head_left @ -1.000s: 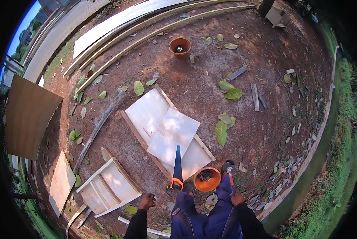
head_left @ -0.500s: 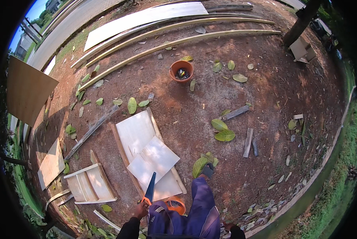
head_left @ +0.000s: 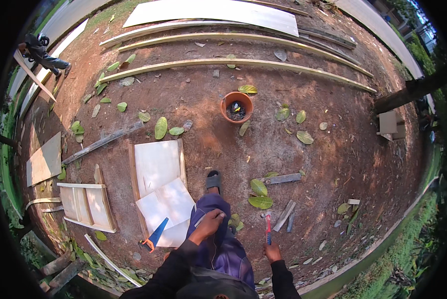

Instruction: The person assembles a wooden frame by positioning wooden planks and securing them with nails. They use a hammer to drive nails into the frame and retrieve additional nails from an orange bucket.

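My right hand (head_left: 272, 252) is wrapped round the handle of a hammer (head_left: 268, 230), which has a red and blue grip and points away from me. My left hand (head_left: 209, 226) is held closed over my purple trouser leg; whatever its fingers hold is hidden. A handsaw (head_left: 157, 233) with a dark blue blade and orange handle lies left of that hand, its blade over the white boards. Those comprise a loose square sheet (head_left: 168, 203) lying askew on a larger white panel (head_left: 156, 162) with wooden strips along its sides.
A terracotta-coloured pot (head_left: 237, 107) stands ahead. Long timber strips (head_left: 243, 62) and a white sheet (head_left: 208, 12) lie beyond it. A framed panel (head_left: 86, 205) lies to the left. Another person (head_left: 44, 55) handles a board at the far left. Short wood pieces (head_left: 284, 216) lie right.
My left hand has let go of the handsaw and moved over my leg. The hammer has come into view in my right hand. I have stepped, and another person shows at far left.
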`<state>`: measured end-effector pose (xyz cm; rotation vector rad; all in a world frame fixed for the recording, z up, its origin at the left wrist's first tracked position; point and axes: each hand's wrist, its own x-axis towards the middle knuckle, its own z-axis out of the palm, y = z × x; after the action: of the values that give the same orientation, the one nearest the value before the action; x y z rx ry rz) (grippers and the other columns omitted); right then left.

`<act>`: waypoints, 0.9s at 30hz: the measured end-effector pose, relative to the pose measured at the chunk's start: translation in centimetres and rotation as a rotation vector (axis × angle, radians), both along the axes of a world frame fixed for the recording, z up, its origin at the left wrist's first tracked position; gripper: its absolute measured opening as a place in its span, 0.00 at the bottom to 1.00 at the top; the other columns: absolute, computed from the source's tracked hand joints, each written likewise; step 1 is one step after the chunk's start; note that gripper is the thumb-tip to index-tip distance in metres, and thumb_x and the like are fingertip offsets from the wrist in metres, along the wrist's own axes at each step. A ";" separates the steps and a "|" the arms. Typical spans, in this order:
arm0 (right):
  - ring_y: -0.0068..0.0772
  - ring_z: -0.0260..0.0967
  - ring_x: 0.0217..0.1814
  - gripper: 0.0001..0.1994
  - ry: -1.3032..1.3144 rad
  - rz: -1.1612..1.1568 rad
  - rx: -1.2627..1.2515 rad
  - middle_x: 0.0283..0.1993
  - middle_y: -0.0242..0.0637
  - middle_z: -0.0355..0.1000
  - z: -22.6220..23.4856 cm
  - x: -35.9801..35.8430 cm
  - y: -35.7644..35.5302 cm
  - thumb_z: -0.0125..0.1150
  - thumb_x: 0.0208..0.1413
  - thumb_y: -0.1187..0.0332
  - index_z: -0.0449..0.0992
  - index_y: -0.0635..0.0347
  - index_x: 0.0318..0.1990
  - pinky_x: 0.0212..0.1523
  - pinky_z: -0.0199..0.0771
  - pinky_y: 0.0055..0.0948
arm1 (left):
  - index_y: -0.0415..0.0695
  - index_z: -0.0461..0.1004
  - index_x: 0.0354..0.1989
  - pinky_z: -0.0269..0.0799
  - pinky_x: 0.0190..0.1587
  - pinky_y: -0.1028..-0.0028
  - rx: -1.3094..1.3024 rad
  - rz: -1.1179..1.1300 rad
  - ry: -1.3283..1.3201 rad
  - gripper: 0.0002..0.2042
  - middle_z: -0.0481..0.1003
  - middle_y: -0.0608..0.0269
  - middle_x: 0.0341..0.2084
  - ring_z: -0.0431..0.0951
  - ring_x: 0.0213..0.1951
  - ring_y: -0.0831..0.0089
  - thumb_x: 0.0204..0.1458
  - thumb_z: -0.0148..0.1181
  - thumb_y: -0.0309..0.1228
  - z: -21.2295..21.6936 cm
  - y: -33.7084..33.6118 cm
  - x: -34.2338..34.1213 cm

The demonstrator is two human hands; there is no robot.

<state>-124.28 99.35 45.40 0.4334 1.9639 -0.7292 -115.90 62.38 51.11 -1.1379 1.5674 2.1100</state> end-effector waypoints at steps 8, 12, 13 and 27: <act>0.28 0.70 0.22 0.10 -0.252 0.267 0.055 0.25 0.35 0.71 -0.4 -13.8 -23.1 0.58 0.62 0.66 0.72 0.67 0.37 0.24 0.72 0.32 | 0.36 0.79 0.40 0.73 0.29 0.67 0.192 -0.048 -0.151 0.17 0.76 0.56 0.25 0.78 0.29 0.70 0.67 0.52 0.39 -11.3 -5.0 -10.3; 0.28 0.71 0.23 0.10 -0.138 0.405 0.025 0.25 0.36 0.71 1.4 -16.5 -29.6 0.57 0.63 0.65 0.70 0.65 0.41 0.24 0.72 0.33 | 0.35 0.80 0.32 0.70 0.36 0.60 0.248 -0.058 -0.226 0.30 0.77 0.48 0.25 0.78 0.29 0.61 0.60 0.57 0.58 -9.6 -7.0 -15.4; 0.29 0.72 0.23 0.10 -0.082 0.497 -0.013 0.26 0.37 0.72 1.3 -16.6 -29.9 0.56 0.63 0.65 0.70 0.64 0.42 0.25 0.73 0.33 | 0.34 0.79 0.31 0.70 0.35 0.61 0.319 -0.022 -0.251 0.31 0.77 0.47 0.25 0.78 0.29 0.61 0.59 0.58 0.59 -8.7 -7.6 -16.3; 0.46 0.77 0.38 0.21 -0.052 1.118 -0.111 0.33 0.49 0.77 -9.5 -44.0 -44.9 0.61 0.63 0.56 0.74 0.67 0.51 0.41 0.75 0.41 | 0.43 0.73 0.25 0.61 0.26 0.72 0.589 1.134 -0.439 0.11 0.67 0.72 0.18 0.67 0.21 0.81 0.56 0.60 0.36 -10.7 -12.1 -30.1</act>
<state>-168.27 54.46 35.90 -0.6835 1.7374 -0.0841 -146.01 50.23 40.40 -2.2896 -0.0341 2.3160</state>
